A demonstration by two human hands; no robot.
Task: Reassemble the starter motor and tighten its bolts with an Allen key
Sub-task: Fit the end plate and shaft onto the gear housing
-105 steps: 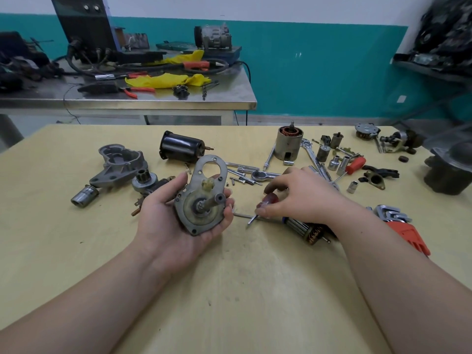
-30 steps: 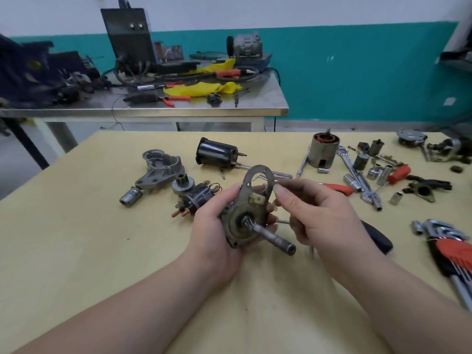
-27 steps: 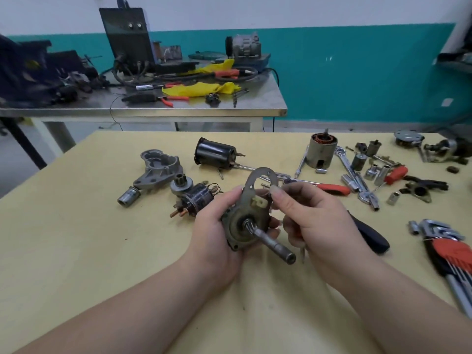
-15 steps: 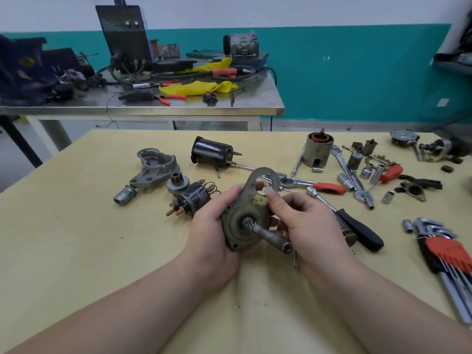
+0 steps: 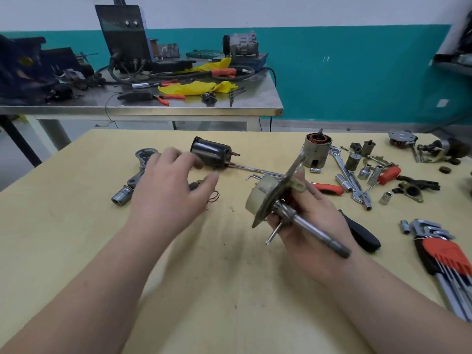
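My right hand (image 5: pixel 310 221) grips the starter's gear plate with its steel shaft (image 5: pixel 274 198), tilted so the shaft points down to the right. A thin screwdriver tip sticks out below the same hand. My left hand (image 5: pixel 171 190) hovers open and blurred over the parts at the left, holding nothing. It covers the small solenoid part and partly hides the grey nose housing (image 5: pixel 143 159). The black cylindrical motor case (image 5: pixel 210 152) lies behind it. The field housing with copper windings (image 5: pixel 316 149) stands upright further right. The Allen key set in its red holder (image 5: pixel 444 254) lies at the right edge.
Sockets, wrenches and a red-handled screwdriver (image 5: pixel 329 189) are scattered at the right. A black-handled screwdriver (image 5: pixel 362 233) lies behind my right wrist. A loose socket (image 5: pixel 122 195) sits at the left. A steel bench (image 5: pixel 143 108) with tools stands behind the yellow table (image 5: pixel 217 277).
The plate and shaft passed from my left hand to my right, which now holds it alone, further right. My left hand let go and moved left and forward over the parts.
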